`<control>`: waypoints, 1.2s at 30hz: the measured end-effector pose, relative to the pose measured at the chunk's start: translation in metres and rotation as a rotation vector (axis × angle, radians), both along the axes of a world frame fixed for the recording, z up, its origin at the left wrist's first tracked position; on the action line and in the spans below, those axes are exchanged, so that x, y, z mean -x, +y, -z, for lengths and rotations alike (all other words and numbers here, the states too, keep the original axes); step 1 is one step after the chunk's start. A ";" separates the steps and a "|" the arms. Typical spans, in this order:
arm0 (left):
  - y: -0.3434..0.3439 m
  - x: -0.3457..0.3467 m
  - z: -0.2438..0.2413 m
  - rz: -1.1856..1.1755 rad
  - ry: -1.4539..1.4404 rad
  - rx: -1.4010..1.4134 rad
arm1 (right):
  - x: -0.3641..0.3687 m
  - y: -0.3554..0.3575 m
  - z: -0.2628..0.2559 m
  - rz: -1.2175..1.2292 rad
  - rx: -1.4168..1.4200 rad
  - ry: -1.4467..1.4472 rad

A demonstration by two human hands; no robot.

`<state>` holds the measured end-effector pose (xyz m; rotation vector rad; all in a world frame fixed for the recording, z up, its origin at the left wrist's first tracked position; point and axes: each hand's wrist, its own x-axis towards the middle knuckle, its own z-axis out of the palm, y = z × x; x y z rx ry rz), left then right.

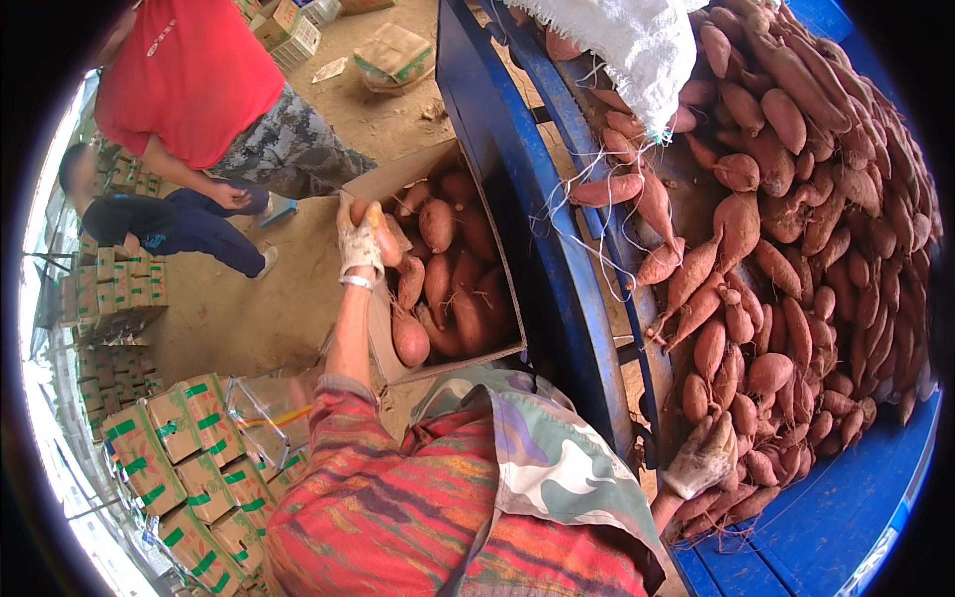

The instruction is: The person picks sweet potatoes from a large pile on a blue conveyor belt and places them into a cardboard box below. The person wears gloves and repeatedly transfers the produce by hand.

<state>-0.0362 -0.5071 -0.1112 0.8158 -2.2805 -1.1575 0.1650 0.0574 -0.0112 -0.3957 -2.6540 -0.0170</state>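
My left hand (359,242), in a soiled white knit glove, grips a sweet potato (386,242) over the left rim of an open cardboard box (377,328). Whether it holds a second one is hard to tell. Inside the box lie several reddish sweet potatoes (436,224), some with thin roots. To the right, my right hand (700,459), gloved the same way, rests against the near edge of a large heap of sweet potatoes (772,373). Its fingertips touch the heap, and whether they hold one is unclear.
A blue metal frame (552,224) stands between box and heap. A white woven sack (642,52) with loose strings hangs over the heap's far end. One person in red (194,82) and another in dark clothes (179,224) are at left. Stacked cartons (198,463) fill the lower left.
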 end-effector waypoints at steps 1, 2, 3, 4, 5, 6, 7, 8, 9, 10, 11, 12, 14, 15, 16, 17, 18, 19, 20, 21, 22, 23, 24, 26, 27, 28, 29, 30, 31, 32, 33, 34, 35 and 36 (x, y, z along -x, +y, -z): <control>-0.023 0.011 0.022 0.025 0.029 0.189 | 0.001 -0.001 0.000 0.000 -0.002 0.000; -0.021 0.024 0.033 -0.005 -0.022 0.284 | 0.002 -0.002 0.000 0.007 -0.009 0.000; -0.016 0.035 0.042 -0.025 -0.072 0.382 | 0.000 -0.003 0.000 0.023 -0.014 0.000; -0.016 0.038 0.068 -0.027 -0.213 0.463 | 0.000 -0.003 0.001 0.017 -0.019 0.007; -0.016 0.040 0.103 -0.030 -0.353 0.545 | 0.000 -0.002 0.002 0.011 -0.025 0.015; -0.017 0.037 0.137 -0.168 -0.471 0.255 | 0.002 -0.001 0.003 0.002 -0.035 0.021; -0.013 0.043 0.148 -0.157 -0.484 0.382 | 0.002 -0.002 0.003 0.008 -0.054 0.016; -0.015 0.051 0.157 -0.136 -0.493 0.401 | 0.001 -0.003 0.002 0.011 -0.073 0.012; -0.015 0.050 0.157 -0.126 -0.512 0.422 | 0.000 -0.003 0.002 0.003 -0.087 -0.002; -0.012 0.056 0.149 -0.096 -0.540 0.385 | 0.000 -0.002 0.005 0.007 -0.094 -0.012; -0.012 0.053 0.158 -0.075 -0.531 0.361 | -0.003 0.000 0.005 0.009 -0.104 -0.010; -0.016 0.054 0.156 -0.057 -0.513 0.346 | -0.004 0.001 0.007 0.011 -0.104 0.001; -0.023 0.057 0.150 -0.062 -0.560 0.256 | 0.001 0.001 0.008 0.024 -0.089 -0.005; -0.016 0.055 0.127 -0.025 -0.599 0.240 | 0.002 0.000 0.008 0.033 -0.081 -0.007; -0.023 0.061 0.119 0.054 -0.639 0.252 | 0.002 -0.003 0.006 0.045 -0.079 -0.009; -0.039 0.072 0.116 0.133 -0.678 0.264 | 0.002 -0.005 0.004 0.056 -0.077 -0.010; -0.070 0.070 0.132 0.207 -0.559 0.242 | 0.004 -0.002 0.004 0.036 -0.079 -0.003; -0.080 0.080 0.124 0.349 -0.577 0.101 | 0.003 0.000 0.007 0.033 -0.084 0.001; -0.083 0.082 0.121 0.419 -0.641 0.173 | 0.001 0.002 0.009 0.029 -0.089 0.006; -0.070 0.090 0.099 0.500 -0.701 0.246 | -0.001 0.001 0.009 0.053 -0.084 -0.009; -0.104 0.081 0.113 0.635 -0.643 0.337 | 0.001 0.001 0.007 0.038 -0.088 -0.017; -0.134 0.070 0.125 0.593 -0.662 0.266 | 0.003 0.003 0.005 0.022 -0.093 -0.025; -0.143 0.073 0.126 0.576 -0.677 0.194 | 0.003 0.003 0.006 0.022 -0.096 -0.031; -0.114 0.072 0.065 0.479 -0.600 0.043 | -0.001 0.000 0.008 0.051 -0.096 -0.044; -0.120 0.063 0.057 0.455 -0.494 0.042 | -0.001 -0.001 0.008 0.052 -0.088 -0.047; -0.129 0.052 0.062 0.452 -0.230 -0.313 | -0.002 -0.002 0.008 0.065 -0.084 -0.054; -0.132 0.050 0.065 0.461 -0.224 -0.293 | -0.002 -0.003 0.008 0.063 -0.078 -0.059; -0.134 0.052 0.068 0.473 -0.213 -0.273 | -0.002 -0.004 0.008 0.064 -0.074 -0.057; -0.137 0.057 0.074 0.489 -0.203 -0.253 | -0.003 -0.006 0.008 0.070 -0.069 -0.056; -0.163 0.060 0.104 0.414 -0.379 -0.033 | -0.001 -0.006 0.007 0.067 -0.073 -0.062; -0.137 0.071 0.103 0.455 -0.472 0.341 | -0.002 -0.006 0.009 0.065 -0.071 -0.068; -0.124 0.081 0.116 0.454 -0.492 0.524 | -0.003 -0.006 0.013 0.069 -0.068 -0.076; -0.110 0.089 0.135 0.448 -0.502 0.708 | -0.006 -0.003 0.012 0.073 -0.066 -0.080; -0.104 0.101 0.154 0.329 -0.423 0.826 | -0.006 -0.006 0.007 0.100 -0.017 -0.142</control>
